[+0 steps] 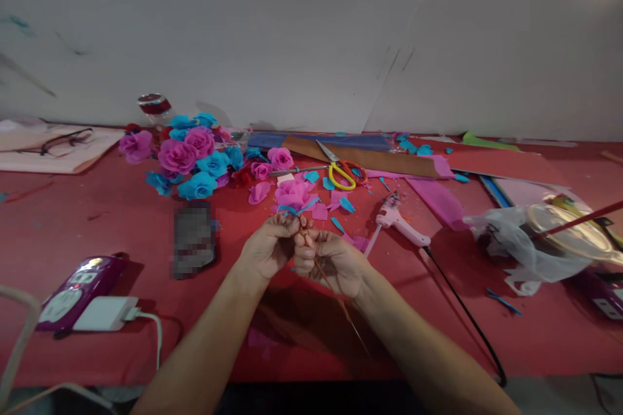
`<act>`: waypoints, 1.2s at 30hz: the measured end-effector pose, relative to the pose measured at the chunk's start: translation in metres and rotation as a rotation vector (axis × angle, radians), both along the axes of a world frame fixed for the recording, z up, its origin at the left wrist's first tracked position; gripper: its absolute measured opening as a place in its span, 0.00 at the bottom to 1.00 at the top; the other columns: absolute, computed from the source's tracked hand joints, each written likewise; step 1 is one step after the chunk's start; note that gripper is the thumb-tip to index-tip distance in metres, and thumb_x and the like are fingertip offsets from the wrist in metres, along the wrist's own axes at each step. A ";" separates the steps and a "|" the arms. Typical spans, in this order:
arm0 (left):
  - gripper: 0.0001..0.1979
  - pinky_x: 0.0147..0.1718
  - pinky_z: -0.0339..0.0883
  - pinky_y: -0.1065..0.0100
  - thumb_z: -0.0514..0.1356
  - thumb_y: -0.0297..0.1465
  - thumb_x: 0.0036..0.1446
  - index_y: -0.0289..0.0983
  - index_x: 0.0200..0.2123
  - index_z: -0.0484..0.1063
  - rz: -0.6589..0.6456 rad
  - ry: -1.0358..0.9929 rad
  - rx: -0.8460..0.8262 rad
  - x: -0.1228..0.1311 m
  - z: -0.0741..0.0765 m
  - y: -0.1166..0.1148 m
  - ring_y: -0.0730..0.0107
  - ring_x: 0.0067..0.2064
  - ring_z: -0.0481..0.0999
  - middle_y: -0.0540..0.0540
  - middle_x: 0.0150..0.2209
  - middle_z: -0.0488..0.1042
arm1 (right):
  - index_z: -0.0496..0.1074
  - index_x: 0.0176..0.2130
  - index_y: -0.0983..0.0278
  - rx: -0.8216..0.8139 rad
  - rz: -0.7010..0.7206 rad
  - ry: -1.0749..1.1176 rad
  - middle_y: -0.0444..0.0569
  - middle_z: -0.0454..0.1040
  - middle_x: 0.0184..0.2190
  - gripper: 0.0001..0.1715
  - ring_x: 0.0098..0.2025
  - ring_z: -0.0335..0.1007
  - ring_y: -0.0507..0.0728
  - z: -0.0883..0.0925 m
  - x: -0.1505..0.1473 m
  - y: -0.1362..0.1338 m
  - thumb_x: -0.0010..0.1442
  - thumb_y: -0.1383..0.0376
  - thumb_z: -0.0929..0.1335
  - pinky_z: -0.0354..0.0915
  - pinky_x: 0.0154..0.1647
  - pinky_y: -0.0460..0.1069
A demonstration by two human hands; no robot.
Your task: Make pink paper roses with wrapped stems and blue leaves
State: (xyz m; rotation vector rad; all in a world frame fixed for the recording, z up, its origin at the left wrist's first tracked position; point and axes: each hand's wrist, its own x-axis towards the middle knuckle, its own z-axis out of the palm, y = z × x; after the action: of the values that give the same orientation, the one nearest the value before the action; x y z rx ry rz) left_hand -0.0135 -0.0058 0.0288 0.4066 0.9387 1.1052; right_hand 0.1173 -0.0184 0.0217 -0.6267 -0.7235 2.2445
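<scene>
We take the thin wooden stick (341, 301) as landmark. Left of its upper end, our left hand (270, 246) closes its fingers (287, 225) on that tip, just below the pink paper scraps (294, 196). Touching it on the right, our right hand (331, 260) curls shut around the shaft. The stick's long axis runs from the fingertips down and rightward toward us, above the red desk (97, 220). Both hands sit equally near its upper end; the glue gun (402, 220) lies farther right.
</scene>
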 end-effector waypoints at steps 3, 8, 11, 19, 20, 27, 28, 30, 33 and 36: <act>0.04 0.21 0.64 0.73 0.66 0.21 0.39 0.32 0.20 0.73 0.015 -0.016 0.051 -0.002 -0.001 0.001 0.77 0.20 0.67 0.47 0.21 0.73 | 0.72 0.29 0.66 0.134 -0.063 -0.159 0.42 0.68 0.20 0.11 0.22 0.61 0.48 -0.001 0.000 0.000 0.49 0.60 0.72 0.59 0.27 0.46; 0.04 0.20 0.62 0.77 0.65 0.19 0.38 0.31 0.20 0.73 0.148 0.027 0.056 0.001 -0.005 0.003 0.77 0.23 0.71 0.47 0.21 0.73 | 0.74 0.27 0.65 0.585 -0.387 -0.688 0.44 0.73 0.23 0.10 0.26 0.66 0.51 -0.001 0.000 -0.003 0.50 0.60 0.72 0.61 0.30 0.47; 0.03 0.20 0.62 0.77 0.64 0.20 0.40 0.30 0.20 0.72 0.124 0.012 0.036 0.003 -0.005 0.002 0.77 0.22 0.70 0.47 0.21 0.73 | 0.73 0.24 0.65 0.481 -0.264 -0.557 0.44 0.72 0.20 0.14 0.22 0.65 0.50 0.000 0.000 -0.003 0.52 0.58 0.70 0.61 0.27 0.47; 0.06 0.14 0.58 0.75 0.65 0.29 0.46 0.33 0.27 0.71 -0.068 -0.030 0.105 0.003 -0.009 0.001 0.80 0.15 0.62 0.53 0.17 0.66 | 0.74 0.27 0.66 0.048 -0.146 -0.109 0.42 0.72 0.19 0.14 0.21 0.66 0.48 -0.004 -0.004 0.000 0.44 0.58 0.75 0.61 0.26 0.44; 0.08 0.15 0.59 0.76 0.65 0.31 0.47 0.33 0.29 0.70 -0.068 -0.026 0.129 0.004 -0.010 0.001 0.81 0.15 0.62 0.54 0.18 0.66 | 0.74 0.27 0.66 0.054 -0.209 -0.122 0.42 0.72 0.19 0.14 0.22 0.66 0.48 -0.004 -0.004 0.001 0.44 0.58 0.75 0.61 0.27 0.44; 0.11 0.30 0.63 0.75 0.68 0.33 0.43 0.35 0.27 0.70 -0.130 0.252 0.253 0.012 -0.012 -0.006 0.79 0.27 0.70 0.52 0.25 0.71 | 0.76 0.27 0.64 0.135 -0.617 -0.384 0.39 0.67 0.19 0.13 0.21 0.52 0.46 -0.001 0.011 0.014 0.42 0.57 0.75 0.51 0.24 0.44; 0.11 0.29 0.63 0.74 0.69 0.32 0.41 0.34 0.27 0.71 -0.175 0.282 0.251 0.012 -0.011 -0.007 0.78 0.27 0.70 0.51 0.24 0.71 | 0.76 0.28 0.64 0.152 -0.641 -0.418 0.39 0.66 0.19 0.15 0.22 0.52 0.47 -0.001 0.013 0.016 0.42 0.56 0.74 0.51 0.24 0.44; 0.11 0.29 0.63 0.73 0.69 0.29 0.39 0.34 0.26 0.72 -0.216 0.310 0.233 0.012 -0.011 -0.008 0.77 0.26 0.71 0.50 0.23 0.72 | 0.77 0.31 0.65 0.193 -0.649 -0.469 0.39 0.66 0.19 0.17 0.22 0.52 0.48 -0.003 0.014 0.018 0.44 0.54 0.73 0.52 0.25 0.45; 0.11 0.31 0.65 0.72 0.69 0.28 0.38 0.33 0.28 0.74 -0.241 0.292 0.192 0.014 -0.013 -0.007 0.74 0.28 0.74 0.48 0.25 0.74 | 0.77 0.33 0.65 0.258 -0.638 -0.523 0.40 0.66 0.19 0.19 0.23 0.54 0.48 -0.007 0.013 0.019 0.47 0.53 0.71 0.53 0.26 0.45; 0.13 0.30 0.66 0.72 0.70 0.26 0.38 0.33 0.30 0.75 -0.259 0.254 0.174 0.016 -0.018 -0.006 0.73 0.28 0.76 0.47 0.27 0.76 | 0.77 0.32 0.65 0.355 -0.642 -0.611 0.42 0.70 0.22 0.19 0.25 0.59 0.49 -0.007 0.021 0.019 0.51 0.53 0.68 0.56 0.28 0.46</act>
State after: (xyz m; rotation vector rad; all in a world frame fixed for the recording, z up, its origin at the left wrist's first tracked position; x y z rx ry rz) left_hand 0.0021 -0.0119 0.0108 0.8041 0.9820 0.9130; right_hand 0.1378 0.0007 0.0148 -1.1828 -1.0055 1.2949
